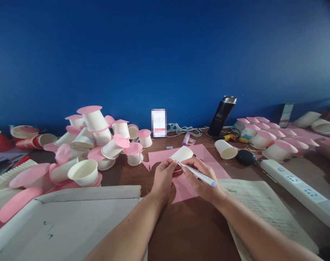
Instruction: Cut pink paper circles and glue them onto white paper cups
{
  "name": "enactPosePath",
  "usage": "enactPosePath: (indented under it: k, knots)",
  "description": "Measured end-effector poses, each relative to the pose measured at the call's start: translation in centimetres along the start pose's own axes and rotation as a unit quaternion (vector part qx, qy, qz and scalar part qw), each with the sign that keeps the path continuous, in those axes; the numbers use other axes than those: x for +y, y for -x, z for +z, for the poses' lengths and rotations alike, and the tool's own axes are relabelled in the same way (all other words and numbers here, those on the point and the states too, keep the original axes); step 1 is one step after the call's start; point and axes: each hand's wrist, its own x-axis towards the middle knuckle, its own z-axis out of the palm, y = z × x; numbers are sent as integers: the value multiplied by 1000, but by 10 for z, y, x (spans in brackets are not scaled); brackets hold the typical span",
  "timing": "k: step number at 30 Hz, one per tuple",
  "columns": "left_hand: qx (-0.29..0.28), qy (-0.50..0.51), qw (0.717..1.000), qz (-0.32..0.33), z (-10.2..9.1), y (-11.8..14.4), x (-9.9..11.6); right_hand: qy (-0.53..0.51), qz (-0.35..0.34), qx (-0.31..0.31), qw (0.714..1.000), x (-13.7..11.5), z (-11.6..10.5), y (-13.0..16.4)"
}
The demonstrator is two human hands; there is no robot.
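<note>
A white paper cup lies tipped over between my hands, above a sheet of pink paper. Its near edge is pinched in the fingers of my left hand. My right hand is closed round a white pen with a bluish end, and the pen's front end is close to my left fingertips. Whether the tip touches the cup I cannot tell. Behind the cup lie a purple glue stick and a small pale cap.
Many paper cups with pink discs are heaped at left. More pink-topped cups stand at right, near a power strip, black bottle and loose cup. A phone leans against the blue wall. Printed paper lies front right.
</note>
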Motion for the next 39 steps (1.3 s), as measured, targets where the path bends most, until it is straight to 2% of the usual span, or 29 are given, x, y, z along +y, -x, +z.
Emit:
enactPosePath:
  k: [4, 12, 21, 27, 34, 39]
  knots:
    - [0, -3, 1000, 1, 0, 0, 0, 5, 2, 2, 1000, 1, 1, 0]
    - [5, -5, 1000, 2, 0, 0, -1, 34, 21, 44, 998, 6, 2, -1]
    - [5, 1, 1000, 4, 0, 0, 0, 4, 0, 0, 1000, 4, 3, 1]
    - [0, -6, 1000, 3, -1, -2, -2, 26, 19, 43, 999, 9, 3, 0]
    - [-3, -1, 1000, 4, -1, -1, -2, 1, -5, -12, 1000, 4, 1, 1]
    - [3, -13, 1000, 4, -1, -2, -3, 26, 21, 37, 999, 7, 2, 0]
